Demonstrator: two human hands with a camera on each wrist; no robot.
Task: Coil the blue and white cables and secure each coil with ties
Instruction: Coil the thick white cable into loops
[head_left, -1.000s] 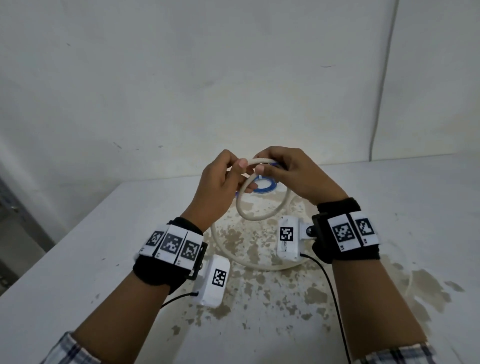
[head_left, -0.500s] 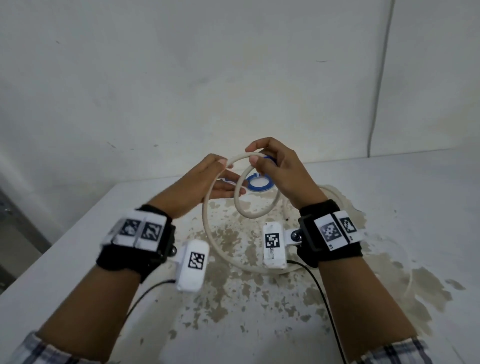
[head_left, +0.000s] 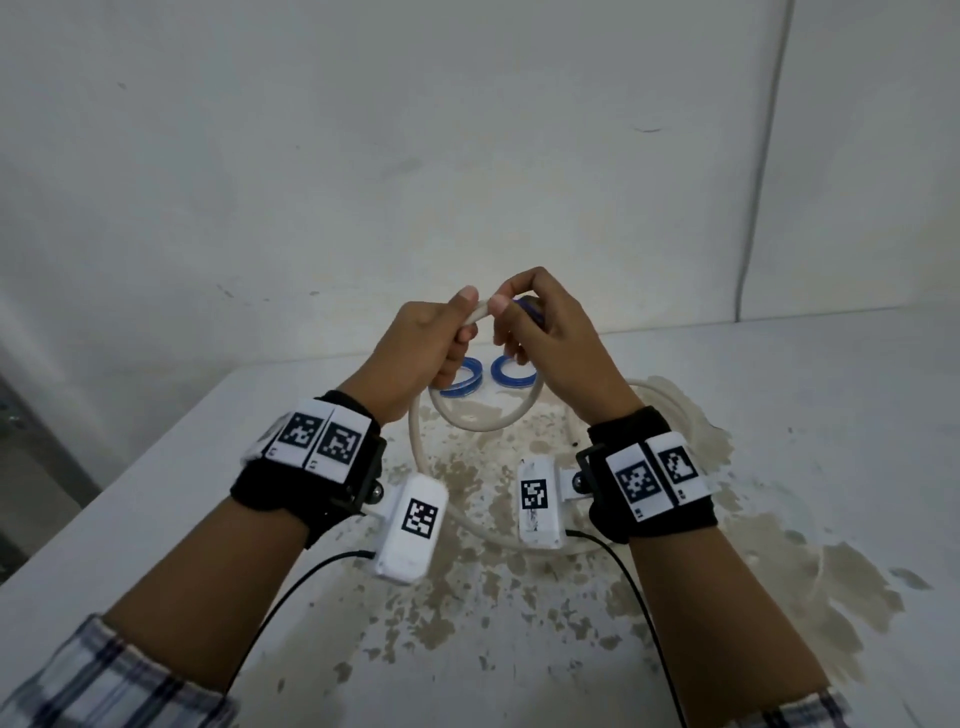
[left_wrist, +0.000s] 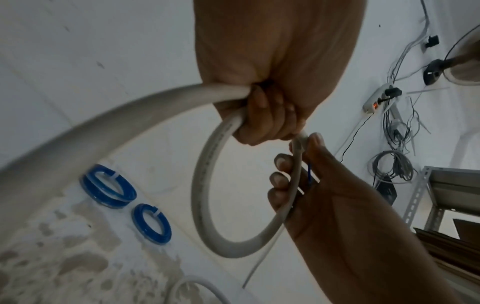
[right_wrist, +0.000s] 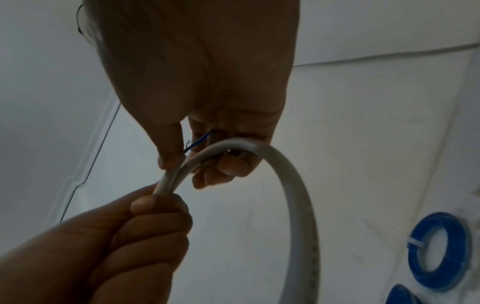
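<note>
The white cable (head_left: 483, 422) hangs in a small loop between my two hands above the table; its slack curves away over the tabletop. My left hand (head_left: 462, 322) grips the cable at the loop's top, fingers (left_wrist: 267, 119) curled round two strands. My right hand (head_left: 511, 319) pinches the cable end (right_wrist: 179, 170) right beside it, where a thin blue wire (right_wrist: 197, 142) sticks out. Two small blue cable coils (head_left: 462, 378) (head_left: 513, 373), each with a white tie (left_wrist: 114, 175), lie flat on the table beyond the hands.
The white table (head_left: 779, 415) is stained brown in the middle and stands against a plain wall. A thin cord (head_left: 758, 182) runs down the wall at right. In the left wrist view a power strip (left_wrist: 376, 100), tangled cables and a metal rack (left_wrist: 441, 195) are beside the table.
My left hand, lying open under the cable half a second ago, has come up and closed round it next to the right hand. Both hands have risen, uncovering the second blue coil.
</note>
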